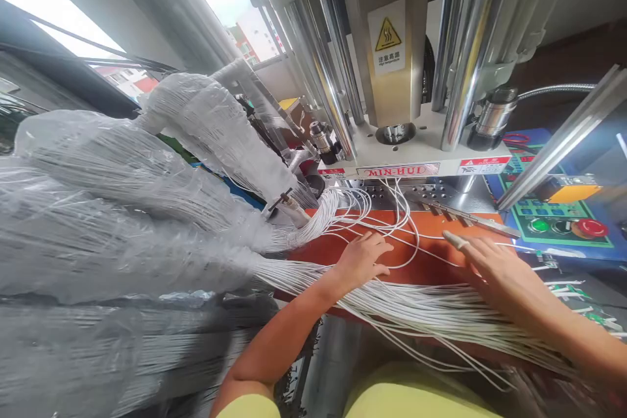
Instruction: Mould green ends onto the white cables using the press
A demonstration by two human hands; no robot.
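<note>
Smooth white cables (pixel 416 310) lie as a long bundle across the flat orange surface (pixel 316 249).
Left hand (pixel 362 258) curves loosely, thumb and fingers apart; right hand (pixel 482 261) stretches its fingers, whether pinching one cannot tell.

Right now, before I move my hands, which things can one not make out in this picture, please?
All in the head view:
Where some of the upper white cables end: hidden under the machine plate.
Whether the right hand grips anything: its own back hides the palm.
Part of the lower cable bundle: covered by the right forearm.
Plastic-wrapped bundles: cut off by the left edge.
</note>
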